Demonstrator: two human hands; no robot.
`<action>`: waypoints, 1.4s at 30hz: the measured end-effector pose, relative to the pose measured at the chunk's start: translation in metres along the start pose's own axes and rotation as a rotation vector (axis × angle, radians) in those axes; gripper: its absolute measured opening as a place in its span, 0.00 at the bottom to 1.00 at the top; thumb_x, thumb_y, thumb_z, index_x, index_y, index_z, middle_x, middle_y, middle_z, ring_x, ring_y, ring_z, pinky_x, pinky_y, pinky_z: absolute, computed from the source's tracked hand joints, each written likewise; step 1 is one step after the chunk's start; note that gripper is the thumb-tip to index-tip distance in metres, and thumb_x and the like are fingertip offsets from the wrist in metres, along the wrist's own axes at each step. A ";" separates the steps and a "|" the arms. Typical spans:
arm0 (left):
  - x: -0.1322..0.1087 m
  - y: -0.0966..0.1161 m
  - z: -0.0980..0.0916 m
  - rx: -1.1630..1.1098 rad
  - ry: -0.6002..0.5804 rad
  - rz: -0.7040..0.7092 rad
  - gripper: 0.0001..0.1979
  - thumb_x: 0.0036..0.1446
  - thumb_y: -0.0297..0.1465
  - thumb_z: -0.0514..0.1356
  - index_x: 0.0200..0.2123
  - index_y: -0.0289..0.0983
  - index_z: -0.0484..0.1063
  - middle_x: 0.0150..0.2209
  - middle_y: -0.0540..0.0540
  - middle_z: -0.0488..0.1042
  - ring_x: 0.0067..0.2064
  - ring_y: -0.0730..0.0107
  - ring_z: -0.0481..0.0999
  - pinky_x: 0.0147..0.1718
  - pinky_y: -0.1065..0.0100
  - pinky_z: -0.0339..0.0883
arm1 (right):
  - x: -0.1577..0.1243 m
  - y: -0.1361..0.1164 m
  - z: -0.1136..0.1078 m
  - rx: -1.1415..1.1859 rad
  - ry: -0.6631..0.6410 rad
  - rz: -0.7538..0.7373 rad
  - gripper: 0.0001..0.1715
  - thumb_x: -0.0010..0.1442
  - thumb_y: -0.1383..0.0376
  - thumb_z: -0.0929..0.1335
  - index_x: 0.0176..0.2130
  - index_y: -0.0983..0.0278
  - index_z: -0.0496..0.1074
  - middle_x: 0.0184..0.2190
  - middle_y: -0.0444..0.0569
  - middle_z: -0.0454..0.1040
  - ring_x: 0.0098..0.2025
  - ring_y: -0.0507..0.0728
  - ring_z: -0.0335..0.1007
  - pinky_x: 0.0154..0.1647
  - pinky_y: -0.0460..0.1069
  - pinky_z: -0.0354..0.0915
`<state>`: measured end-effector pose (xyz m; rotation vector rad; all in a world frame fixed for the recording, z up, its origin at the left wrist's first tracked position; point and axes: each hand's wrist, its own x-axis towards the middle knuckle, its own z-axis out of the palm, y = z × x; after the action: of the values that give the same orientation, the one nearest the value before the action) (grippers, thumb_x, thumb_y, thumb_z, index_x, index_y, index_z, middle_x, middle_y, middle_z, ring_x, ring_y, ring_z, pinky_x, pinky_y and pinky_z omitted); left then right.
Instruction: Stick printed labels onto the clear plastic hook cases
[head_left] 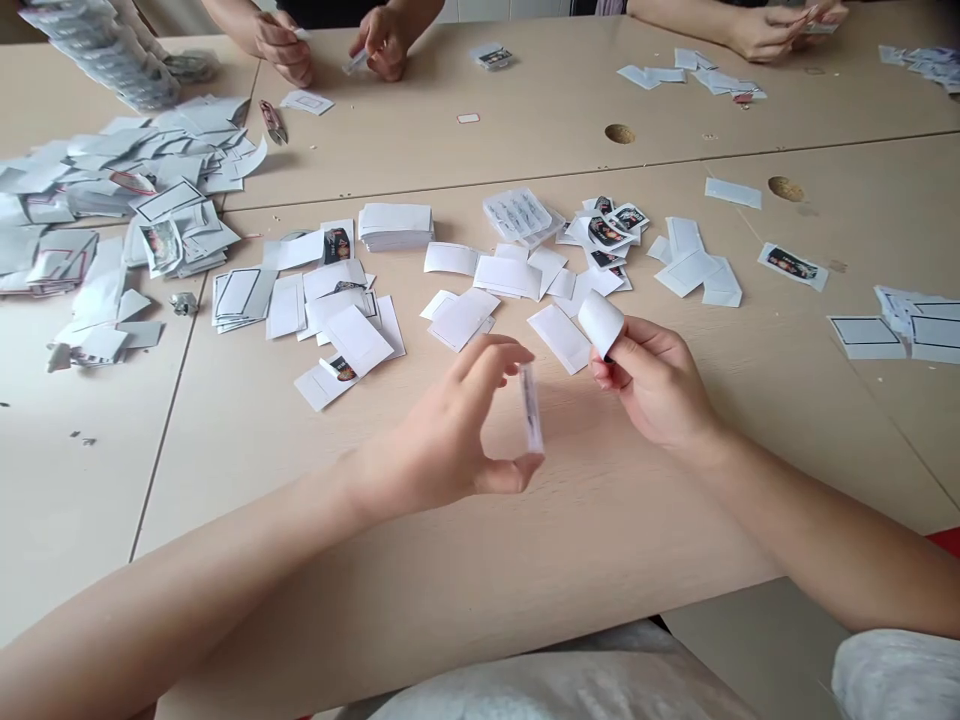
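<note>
My left hand (457, 430) grips a small, thin clear plastic box (531, 408) by its ends, between thumb and fingers, above the table near the front. The box is turned edge-on, so its contents cannot be made out. In my right hand (660, 375) a white paper label (601, 322) is pinched between thumb and fingers, its free end curling upward. Just behind the hands lie a white slip (561, 338) and several overlapping white papers (461, 318). Clear plastic cases (517, 215) rest farther back, beside a heap of dark printed labels (609, 230).
A neat stack of white cards (396, 226) stands left of centre. Loose papers (349, 340) and a large pile (150, 160) spread leftward. Thread snips (274, 122) lie near the pile. Across the table, other people's hands (382, 42) handle small pieces. Round holes (620, 133) pierce the tabletop.
</note>
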<state>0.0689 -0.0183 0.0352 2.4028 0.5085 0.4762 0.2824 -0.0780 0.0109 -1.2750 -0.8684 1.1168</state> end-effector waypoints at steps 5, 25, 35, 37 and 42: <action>-0.020 -0.023 0.002 0.161 -0.067 -0.240 0.32 0.47 0.35 0.63 0.54 0.37 0.55 0.57 0.36 0.57 0.57 0.50 0.59 0.53 0.47 0.59 | 0.001 0.001 -0.002 0.015 -0.026 0.021 0.12 0.54 0.59 0.71 0.25 0.63 0.69 0.20 0.42 0.67 0.22 0.47 0.59 0.21 0.43 0.57; 0.012 0.005 -0.013 -0.111 0.098 -0.505 0.22 0.56 0.48 0.54 0.22 0.36 0.64 0.26 0.50 0.67 0.33 0.70 0.66 0.37 0.65 0.58 | -0.018 -0.004 0.025 -0.833 -0.028 -0.639 0.18 0.55 0.69 0.69 0.19 0.64 0.58 0.16 0.39 0.58 0.19 0.46 0.50 0.21 0.45 0.51; 0.010 0.005 -0.017 -0.271 0.037 -0.632 0.14 0.54 0.43 0.59 0.27 0.37 0.73 0.26 0.51 0.72 0.28 0.74 0.66 0.27 0.71 0.57 | -0.021 -0.007 0.026 -0.801 -0.040 -0.533 0.18 0.56 0.66 0.69 0.20 0.64 0.60 0.16 0.40 0.58 0.19 0.47 0.51 0.21 0.44 0.53; 0.007 0.002 -0.018 -0.309 0.013 -0.692 0.16 0.55 0.44 0.58 0.28 0.37 0.73 0.22 0.52 0.69 0.23 0.76 0.62 0.22 0.73 0.54 | -0.020 -0.009 0.028 -0.747 -0.062 -0.411 0.17 0.57 0.63 0.68 0.21 0.64 0.61 0.16 0.39 0.57 0.19 0.46 0.51 0.20 0.44 0.52; 0.007 0.001 -0.021 -0.402 0.011 -0.719 0.15 0.57 0.43 0.56 0.30 0.37 0.69 0.23 0.52 0.67 0.23 0.78 0.59 0.21 0.74 0.52 | -0.019 -0.011 0.031 -0.668 -0.131 -0.206 0.18 0.61 0.59 0.65 0.23 0.64 0.63 0.18 0.41 0.62 0.21 0.47 0.56 0.21 0.44 0.53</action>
<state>0.0651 -0.0053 0.0530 1.6858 1.1036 0.2347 0.2497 -0.0875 0.0276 -1.6088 -1.5165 0.7696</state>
